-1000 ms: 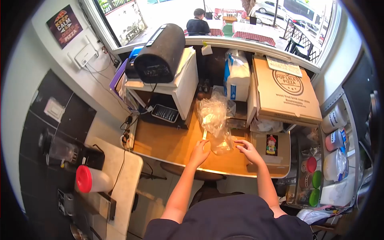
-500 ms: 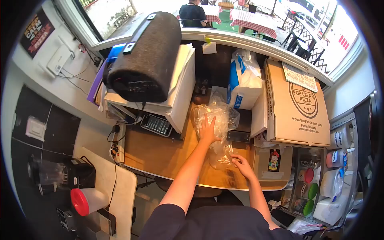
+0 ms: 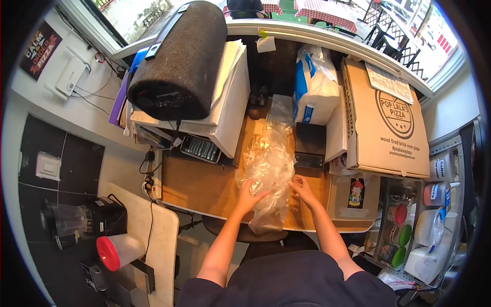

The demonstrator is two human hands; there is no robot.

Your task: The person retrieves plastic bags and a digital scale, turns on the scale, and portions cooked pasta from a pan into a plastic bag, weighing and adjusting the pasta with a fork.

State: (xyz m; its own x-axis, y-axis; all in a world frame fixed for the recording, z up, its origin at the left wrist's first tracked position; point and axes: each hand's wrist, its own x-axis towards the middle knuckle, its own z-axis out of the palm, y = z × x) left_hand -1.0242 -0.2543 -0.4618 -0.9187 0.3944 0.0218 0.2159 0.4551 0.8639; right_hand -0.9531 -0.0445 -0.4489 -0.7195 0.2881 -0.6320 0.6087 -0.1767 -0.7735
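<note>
A long, crumpled clear plastic bag (image 3: pixel 271 163) lies lengthwise over the wooden desk, its near end hanging at the front edge. My left hand (image 3: pixel 249 198) rests against the bag's lower left side, with the thumb spread over the plastic and the fingers apart. At the opposite side, my right hand (image 3: pixel 305 192) touches the right edge with its fingertips, fingers slightly bent and apart. Whether any plastic is pinched there is hard to make out.
A black speaker (image 3: pixel 179 61) sits on a white shelf unit at left, over a calculator-like keypad (image 3: pixel 200 148). Pizza boxes (image 3: pixel 386 123), a white-and-blue package (image 3: pixel 317 92) and a dark box (image 3: pixel 310 138) stand behind and right. Jars (image 3: pixel 399 235) fill the right rack.
The bunched plastic has been spread into a longer strip toward me. My left hand has drawn back down and left; my right hand has moved slightly up along the plastic's edge.
</note>
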